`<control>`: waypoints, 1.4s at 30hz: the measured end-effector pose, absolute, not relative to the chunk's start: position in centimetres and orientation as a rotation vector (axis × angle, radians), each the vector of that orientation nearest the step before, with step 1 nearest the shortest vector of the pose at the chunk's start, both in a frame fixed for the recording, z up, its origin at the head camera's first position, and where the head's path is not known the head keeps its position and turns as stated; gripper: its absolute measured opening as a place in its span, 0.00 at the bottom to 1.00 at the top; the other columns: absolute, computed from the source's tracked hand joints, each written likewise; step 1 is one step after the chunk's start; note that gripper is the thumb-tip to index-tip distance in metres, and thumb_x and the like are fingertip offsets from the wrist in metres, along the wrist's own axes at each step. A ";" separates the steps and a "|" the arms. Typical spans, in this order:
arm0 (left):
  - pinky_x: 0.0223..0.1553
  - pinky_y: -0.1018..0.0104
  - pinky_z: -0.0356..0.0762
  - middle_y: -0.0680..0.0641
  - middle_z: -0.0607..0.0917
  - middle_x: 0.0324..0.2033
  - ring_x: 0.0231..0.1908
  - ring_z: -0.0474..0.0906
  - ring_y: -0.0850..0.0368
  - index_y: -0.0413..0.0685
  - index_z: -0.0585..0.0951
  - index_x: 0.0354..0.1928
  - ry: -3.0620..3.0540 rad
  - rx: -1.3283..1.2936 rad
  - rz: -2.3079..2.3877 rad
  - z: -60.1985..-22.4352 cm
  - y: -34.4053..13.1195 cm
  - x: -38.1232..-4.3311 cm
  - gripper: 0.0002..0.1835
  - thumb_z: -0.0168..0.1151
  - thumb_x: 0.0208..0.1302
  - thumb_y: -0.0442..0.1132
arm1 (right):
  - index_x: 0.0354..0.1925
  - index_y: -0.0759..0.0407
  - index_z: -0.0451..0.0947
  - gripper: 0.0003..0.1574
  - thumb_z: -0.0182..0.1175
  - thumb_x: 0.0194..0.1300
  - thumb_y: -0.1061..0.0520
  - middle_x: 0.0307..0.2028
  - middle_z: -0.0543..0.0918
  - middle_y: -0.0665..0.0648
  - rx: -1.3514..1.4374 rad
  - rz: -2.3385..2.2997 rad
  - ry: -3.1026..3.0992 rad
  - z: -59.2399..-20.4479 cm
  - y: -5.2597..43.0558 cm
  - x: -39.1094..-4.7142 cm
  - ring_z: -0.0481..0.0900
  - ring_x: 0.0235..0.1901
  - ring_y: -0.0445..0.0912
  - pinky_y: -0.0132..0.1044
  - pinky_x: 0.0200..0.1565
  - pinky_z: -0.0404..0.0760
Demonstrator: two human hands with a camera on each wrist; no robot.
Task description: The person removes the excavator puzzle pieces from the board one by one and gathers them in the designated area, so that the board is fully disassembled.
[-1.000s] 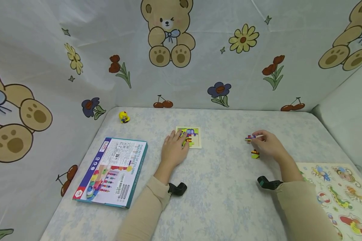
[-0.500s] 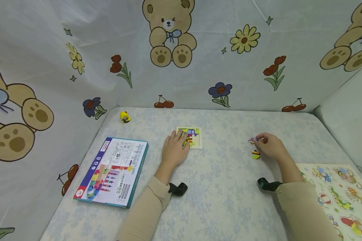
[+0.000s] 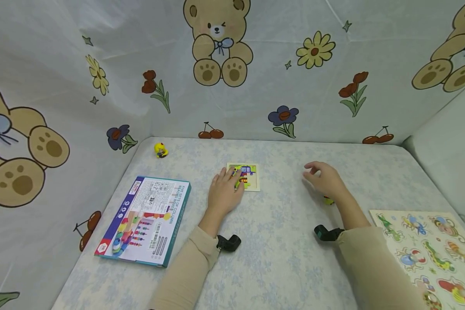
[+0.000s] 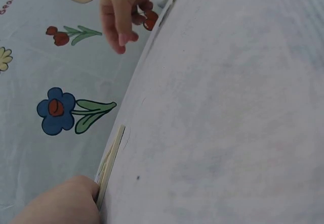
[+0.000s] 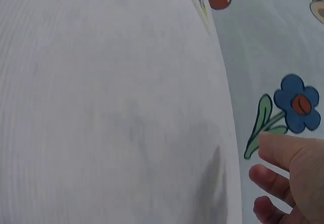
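My left hand (image 3: 224, 193) rests with its fingers spread over the left part of a small square puzzle board (image 3: 253, 184), which bears a picture of a vehicle. In the left wrist view the board (image 4: 111, 164) shows edge-on beside that hand. Above the table to the right is my right hand (image 3: 327, 180), thumb and fingers apart and nothing visible between them. Just below it, a yellow-green puzzle piece (image 3: 328, 200) lies partly hidden. The right wrist view shows the right hand's fingers (image 5: 276, 183) loosely bent, away from any object.
A blue-edged box (image 3: 147, 219) lies to the left on the table. Behind it stands a small yellow-haired figurine (image 3: 160, 150). A large board with printed insects (image 3: 426, 241) lies at the right front. A printed cloth (image 3: 240, 107) hangs behind the table.
My right hand has left the small purple-red piece it was touching and moved left and a little up; that piece is now out of sight. My left hand stays on the puzzle board.
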State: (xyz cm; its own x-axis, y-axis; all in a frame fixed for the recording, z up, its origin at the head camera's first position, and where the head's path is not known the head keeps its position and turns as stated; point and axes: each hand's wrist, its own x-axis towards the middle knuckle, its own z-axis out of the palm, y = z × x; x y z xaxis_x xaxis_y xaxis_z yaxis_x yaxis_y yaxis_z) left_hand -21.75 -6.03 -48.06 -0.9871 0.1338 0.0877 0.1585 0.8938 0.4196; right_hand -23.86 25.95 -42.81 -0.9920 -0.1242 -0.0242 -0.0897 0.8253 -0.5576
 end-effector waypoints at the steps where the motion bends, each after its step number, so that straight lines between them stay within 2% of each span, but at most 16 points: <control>1: 0.79 0.49 0.42 0.53 0.58 0.77 0.79 0.46 0.49 0.65 0.63 0.75 -3.003 -0.230 -0.671 -48.0 -6.0 -21.7 0.29 0.38 0.75 0.58 | 0.63 0.60 0.73 0.25 0.55 0.74 0.49 0.48 0.78 0.62 -0.206 -0.892 2.939 -42.8 25.0 -24.2 0.71 0.35 0.52 0.40 0.33 0.73; 8: 0.79 0.48 0.43 0.52 0.59 0.77 0.79 0.47 0.48 0.64 0.63 0.75 -3.003 -0.232 -0.670 -47.9 -6.0 -21.6 0.29 0.39 0.76 0.57 | 0.62 0.56 0.75 0.25 0.58 0.72 0.49 0.50 0.79 0.60 -0.373 -0.839 2.890 -43.4 18.5 -26.0 0.74 0.48 0.54 0.51 0.51 0.76; 13: 0.78 0.48 0.43 0.52 0.59 0.77 0.78 0.47 0.49 0.64 0.63 0.75 -3.009 -0.237 -0.639 -47.8 -6.0 -21.7 0.29 0.39 0.76 0.57 | 0.62 0.53 0.76 0.25 0.59 0.71 0.48 0.53 0.79 0.59 -0.450 -0.767 2.896 -43.7 15.0 -26.8 0.74 0.55 0.56 0.54 0.58 0.74; 16: 0.78 0.48 0.44 0.52 0.59 0.77 0.78 0.48 0.49 0.64 0.64 0.75 -3.009 -0.245 -0.622 -47.9 -6.0 -21.8 0.29 0.39 0.75 0.57 | 0.63 0.54 0.76 0.25 0.60 0.70 0.49 0.55 0.78 0.60 -0.497 -0.717 2.911 -43.8 13.7 -26.9 0.73 0.57 0.58 0.55 0.59 0.74; 20: 0.78 0.48 0.45 0.53 0.60 0.77 0.78 0.48 0.49 0.64 0.64 0.75 -3.008 -0.252 -0.620 -48.0 -6.0 -21.8 0.29 0.39 0.76 0.58 | 0.63 0.53 0.77 0.27 0.62 0.69 0.47 0.57 0.77 0.60 -0.506 -0.640 2.925 -43.9 12.7 -27.0 0.73 0.55 0.58 0.54 0.56 0.76; 33: 0.78 0.48 0.45 0.53 0.60 0.77 0.78 0.48 0.49 0.64 0.64 0.75 -3.012 -0.243 -0.618 -48.0 -6.0 -21.9 0.29 0.39 0.75 0.58 | 0.58 0.55 0.81 0.26 0.63 0.67 0.43 0.52 0.79 0.56 -0.610 -0.466 3.024 -44.0 12.0 -27.5 0.74 0.47 0.53 0.47 0.47 0.77; 42: 0.78 0.47 0.45 0.52 0.60 0.77 0.78 0.48 0.48 0.64 0.64 0.75 -3.018 -0.236 -0.618 -48.0 -6.0 -21.9 0.29 0.39 0.75 0.58 | 0.59 0.58 0.79 0.26 0.59 0.71 0.44 0.53 0.80 0.56 -0.697 -0.386 2.996 -43.9 12.1 -27.9 0.77 0.52 0.52 0.49 0.54 0.80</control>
